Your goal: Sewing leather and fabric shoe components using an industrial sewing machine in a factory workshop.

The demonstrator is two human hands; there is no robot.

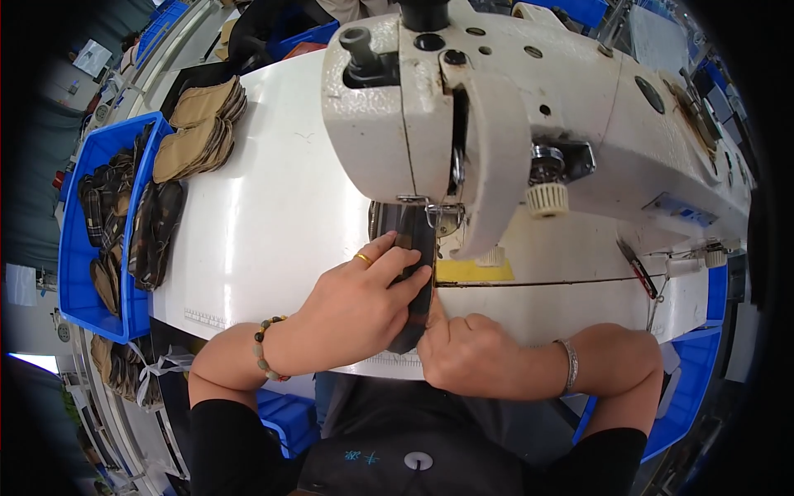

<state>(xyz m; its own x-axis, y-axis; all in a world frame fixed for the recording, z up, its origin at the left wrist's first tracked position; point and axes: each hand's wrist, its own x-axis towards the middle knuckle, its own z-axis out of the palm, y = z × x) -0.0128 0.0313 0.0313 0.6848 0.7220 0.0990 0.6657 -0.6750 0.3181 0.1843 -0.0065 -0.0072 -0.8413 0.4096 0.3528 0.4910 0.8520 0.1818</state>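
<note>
A dark plaid fabric piece [412,317] lies lengthwise under the needle and presser foot of the white sewing machine [364,132]. My left hand [368,293] rests on it from the left, fingers spread across its surface below the needle. My right hand [471,355] is at the piece's near right edge, index finger extended against it and the other fingers curled; its thumb is mostly hidden. A yellow plate or pad [471,270] sits right of the needle area on the white table [273,231].
Left are a blue bin [74,289] of plaid pieces, stacked tan pieces [186,149] and more bundles [116,372]. Thread snips [637,269] lie right, above a blue bin [686,405]. Another blue bin [285,417] is low at left. Part of a person [347,10] shows behind.
</note>
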